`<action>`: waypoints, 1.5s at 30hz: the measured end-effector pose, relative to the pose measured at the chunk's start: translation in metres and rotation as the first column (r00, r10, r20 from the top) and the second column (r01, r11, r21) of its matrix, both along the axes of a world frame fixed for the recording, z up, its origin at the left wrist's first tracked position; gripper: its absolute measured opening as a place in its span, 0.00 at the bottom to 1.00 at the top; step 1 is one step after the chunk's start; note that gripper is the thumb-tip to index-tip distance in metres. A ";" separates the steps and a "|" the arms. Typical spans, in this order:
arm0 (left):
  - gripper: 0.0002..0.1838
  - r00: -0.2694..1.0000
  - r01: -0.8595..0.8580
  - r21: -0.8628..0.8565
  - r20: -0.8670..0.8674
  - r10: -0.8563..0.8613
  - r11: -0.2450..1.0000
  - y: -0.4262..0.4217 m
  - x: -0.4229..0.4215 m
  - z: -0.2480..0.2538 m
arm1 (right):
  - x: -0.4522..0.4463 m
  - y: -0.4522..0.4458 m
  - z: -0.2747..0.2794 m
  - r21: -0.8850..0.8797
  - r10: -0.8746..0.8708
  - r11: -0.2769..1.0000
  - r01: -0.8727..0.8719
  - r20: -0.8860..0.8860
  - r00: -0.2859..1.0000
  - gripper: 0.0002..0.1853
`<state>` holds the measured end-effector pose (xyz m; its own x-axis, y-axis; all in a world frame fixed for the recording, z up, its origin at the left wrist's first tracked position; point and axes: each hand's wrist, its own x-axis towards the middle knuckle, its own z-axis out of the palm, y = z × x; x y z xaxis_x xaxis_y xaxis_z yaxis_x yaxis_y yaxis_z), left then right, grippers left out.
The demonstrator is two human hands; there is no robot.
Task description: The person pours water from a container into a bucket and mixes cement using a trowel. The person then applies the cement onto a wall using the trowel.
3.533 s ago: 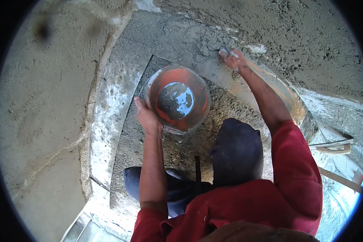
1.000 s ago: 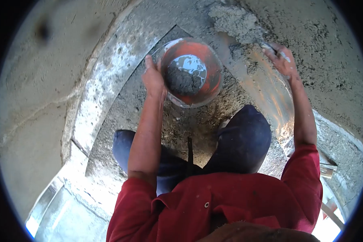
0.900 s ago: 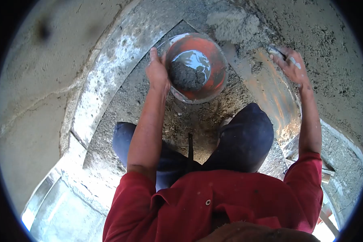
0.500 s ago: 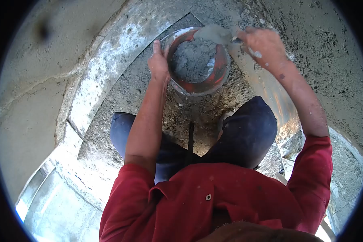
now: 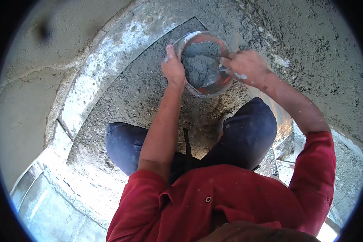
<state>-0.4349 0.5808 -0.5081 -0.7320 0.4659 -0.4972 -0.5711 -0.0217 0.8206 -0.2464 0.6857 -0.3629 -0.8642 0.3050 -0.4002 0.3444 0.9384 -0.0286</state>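
"So, which way does the bucket (image 5: pixel 209 89) lie?"

"Between the left hand (image 5: pixel 174 70) and the right hand (image 5: pixel 246 66); its mouth looks round, so no long axis shows."

"Which hand is nearer?"

"The left, clasped on its side. The right is closed around a tool (image 5: pixel 223 69) that points leftward toward the mortar (image 5: pixel 199 68) inside; whether that hand touches the rim, I can't tell."

Bright light is glaring white on floor (image 5: pixel 90 181), lower left. Dark fuzzy spot (image 5: pixel 43 30) is hanging top left. Edges are bending, corners going black.
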 end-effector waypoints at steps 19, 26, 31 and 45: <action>0.39 0.998 -0.052 0.042 0.042 0.050 0.998 -0.001 0.002 0.004 | -0.005 -0.004 0.008 -0.037 -0.122 0.991 0.129 0.153 0.981 0.15; 0.40 0.996 0.042 -0.125 -0.075 -0.052 0.991 0.003 0.006 -0.009 | -0.090 -0.015 0.062 0.318 0.208 0.910 -0.267 0.207 0.956 0.08; 0.39 0.997 0.052 -0.076 -0.048 -0.056 0.996 0.002 0.002 -0.013 | -0.066 -0.015 0.057 0.324 0.278 0.892 -0.315 0.158 0.948 0.04; 0.38 1.000 0.024 0.194 0.011 -0.026 0.981 -0.002 0.007 0.004 | 0.042 -0.010 -0.099 -0.335 -0.392 0.849 0.409 0.120 0.912 0.23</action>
<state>-0.4275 0.5784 -0.5036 -0.7128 0.5725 -0.4051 -0.5841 -0.1650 0.7947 -0.2047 0.6755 -0.4620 -0.6753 0.4559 -0.5798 0.6970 0.6516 -0.2994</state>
